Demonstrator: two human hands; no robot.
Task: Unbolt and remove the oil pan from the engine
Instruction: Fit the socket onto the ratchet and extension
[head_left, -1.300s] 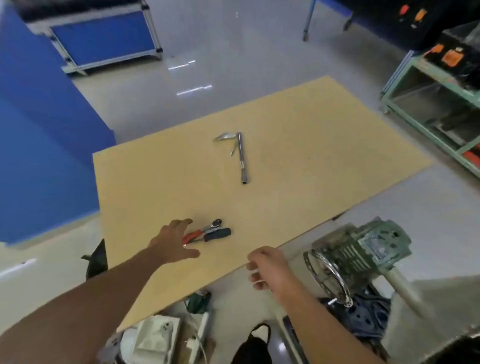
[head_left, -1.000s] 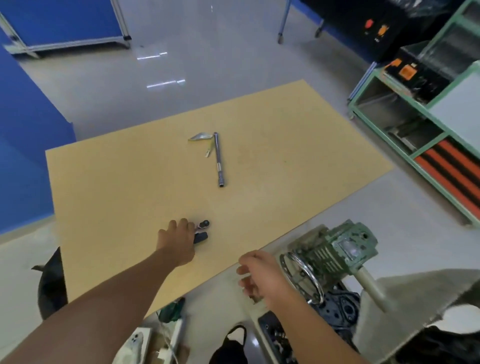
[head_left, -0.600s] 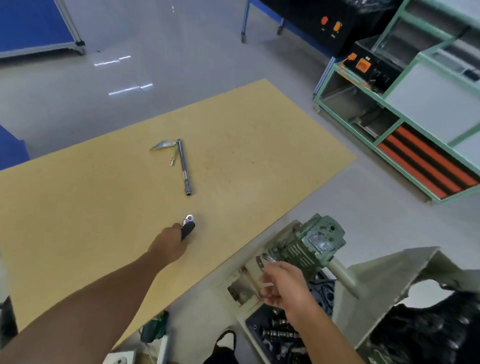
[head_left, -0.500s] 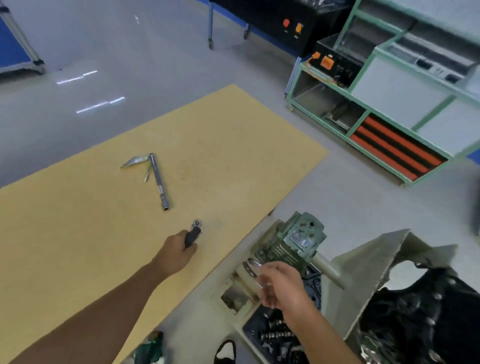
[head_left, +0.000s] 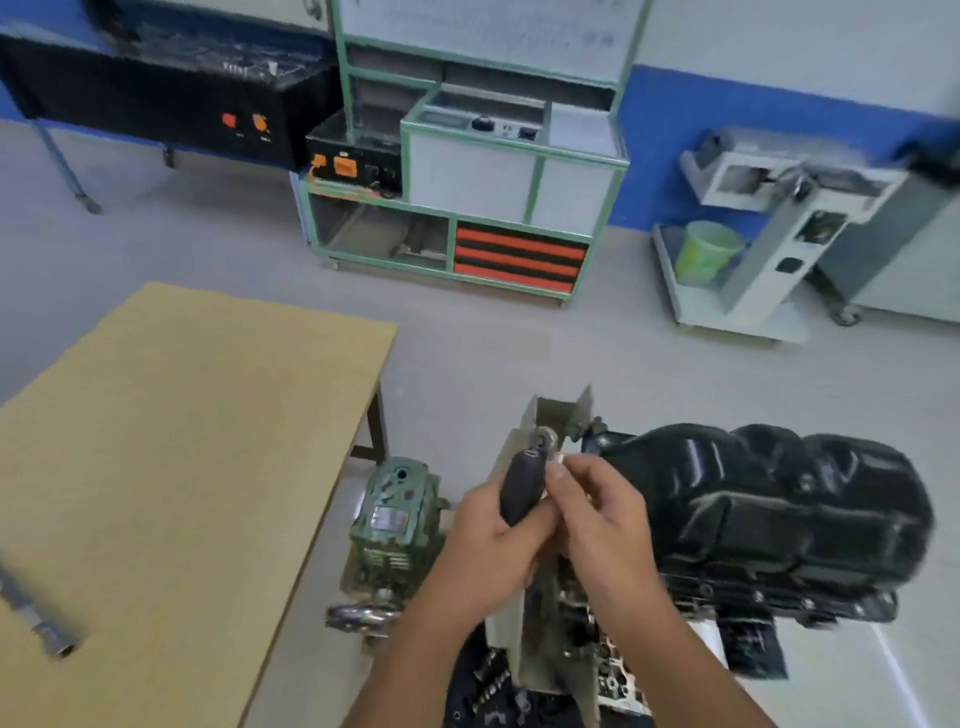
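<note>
1. Gripping a ratchet (head_left: 522, 488) by its dark handle, the left hand (head_left: 485, 545) holds it upright in front of the engine (head_left: 566, 649), metal head at the top.
2. Right hand (head_left: 597, 525) is curled beside the ratchet head; fingertips (head_left: 557, 470) pinch a small pale part there. What the part is cannot be told through the blur.
3. Oil pan (head_left: 769, 514): black, glossy, stamped with ribs and rounded bulges. It sits on the engine, facing up, to the right of both hands.
4. Pan flange runs along the lower edge; small bolt heads (head_left: 808, 603) show along it, so the pan is not yet off.
5. Engine hangs on a pale stand (head_left: 535, 649), with a green gearbox (head_left: 397, 525) and a chrome handwheel (head_left: 363, 616) to its left.
6. A tan table (head_left: 156, 467) stands left of the stand; a socket extension (head_left: 36, 618) lies at its near left edge, blurred.
</note>
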